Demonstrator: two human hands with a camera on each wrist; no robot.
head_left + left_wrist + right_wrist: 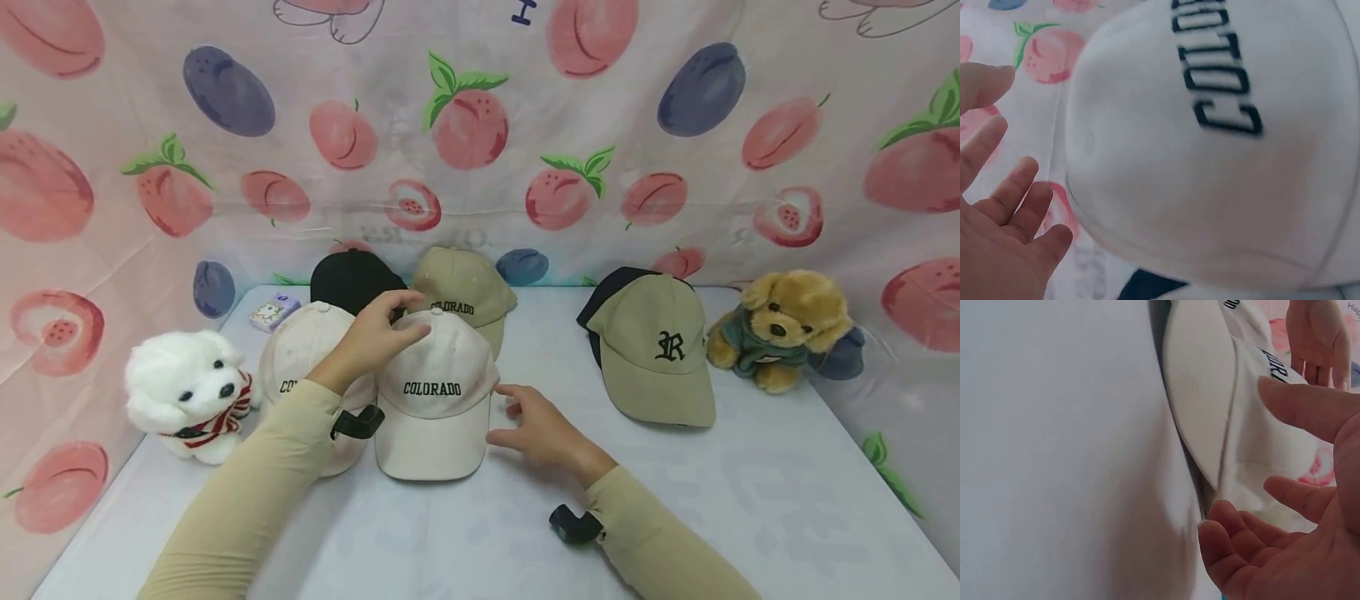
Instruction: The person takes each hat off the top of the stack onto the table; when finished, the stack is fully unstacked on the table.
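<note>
A cream baseball cap with dark COLORADO lettering sits upright mid-table, its brim toward me. My left hand is over the upper left of its crown, thumb and fingers spread; in the left wrist view a gap shows between that hand and the cap. Beside the cap's right edge is my right hand, thumb and fingers apart. The right wrist view shows this hand near the brim, gripping nothing; whether a fingertip touches it I cannot tell. Another cream cap stands left, partly behind my left arm.
Behind are a black cap and a khaki COLORADO cap. Toward the right, a khaki cap with an R leans on a dark cap, next to a brown plush dog. A white plush dog and small purple box stand left.
</note>
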